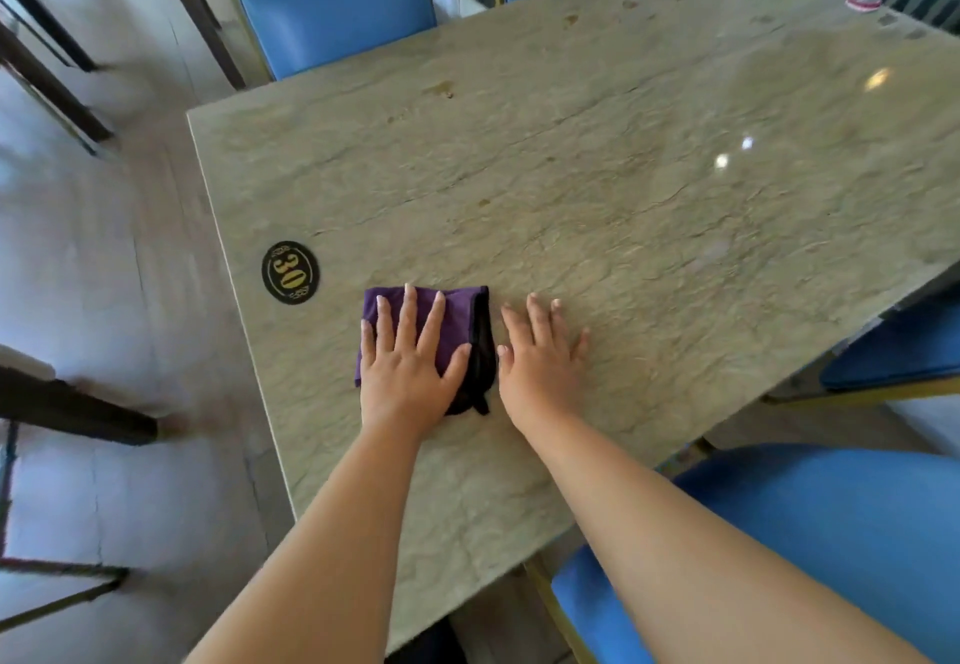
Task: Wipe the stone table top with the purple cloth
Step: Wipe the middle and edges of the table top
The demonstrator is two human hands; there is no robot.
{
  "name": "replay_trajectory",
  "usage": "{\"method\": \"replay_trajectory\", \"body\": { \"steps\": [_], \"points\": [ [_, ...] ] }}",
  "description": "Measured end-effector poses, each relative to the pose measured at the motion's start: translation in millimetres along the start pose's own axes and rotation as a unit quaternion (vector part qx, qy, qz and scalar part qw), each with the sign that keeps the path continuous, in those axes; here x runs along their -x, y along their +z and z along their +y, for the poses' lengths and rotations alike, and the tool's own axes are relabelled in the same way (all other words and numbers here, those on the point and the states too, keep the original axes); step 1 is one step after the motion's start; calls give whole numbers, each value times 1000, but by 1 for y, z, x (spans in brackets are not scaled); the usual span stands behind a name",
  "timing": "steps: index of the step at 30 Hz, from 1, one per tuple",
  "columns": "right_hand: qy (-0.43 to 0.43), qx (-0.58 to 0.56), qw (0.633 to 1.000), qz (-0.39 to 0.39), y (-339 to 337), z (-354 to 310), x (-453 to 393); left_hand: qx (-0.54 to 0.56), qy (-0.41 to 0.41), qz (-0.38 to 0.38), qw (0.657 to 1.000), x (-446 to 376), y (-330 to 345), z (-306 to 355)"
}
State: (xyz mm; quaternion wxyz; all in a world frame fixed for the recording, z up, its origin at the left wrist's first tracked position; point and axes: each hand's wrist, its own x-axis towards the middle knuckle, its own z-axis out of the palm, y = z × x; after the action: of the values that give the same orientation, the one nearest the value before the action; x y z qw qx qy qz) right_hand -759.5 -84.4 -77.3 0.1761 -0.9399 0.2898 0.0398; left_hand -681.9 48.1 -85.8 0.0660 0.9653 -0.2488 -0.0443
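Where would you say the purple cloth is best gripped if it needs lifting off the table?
Probably by the black-trimmed edge of the purple cloth, coming from the right. That folded side lies bare beside the left hand, which presses the rest flat, and the right hand rests next to it.

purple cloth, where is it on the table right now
In the head view the purple cloth lies flat under the left hand, near the table's left edge, between the number 30 disc and the right hand.

We see a black oval plaque [290, 272] marked "30" in gold near one corner, blue upholstered chairs [335, 0] with gilt frames drawn up around, and what may be a small red-and-white dish [863, 2] at the far edge.
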Motion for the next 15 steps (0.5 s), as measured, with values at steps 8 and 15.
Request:
{"method": "replay_trajectory", "body": {
  "steps": [8, 15],
  "points": [
    [160, 91, 979, 89, 33, -46, -46, -35, 76, -30, 996, -151, -20, -100],
    [173, 130, 972, 91, 30, -49, -44, -5, 105, -49, 993, -135, -20, -83]
  ]
}}
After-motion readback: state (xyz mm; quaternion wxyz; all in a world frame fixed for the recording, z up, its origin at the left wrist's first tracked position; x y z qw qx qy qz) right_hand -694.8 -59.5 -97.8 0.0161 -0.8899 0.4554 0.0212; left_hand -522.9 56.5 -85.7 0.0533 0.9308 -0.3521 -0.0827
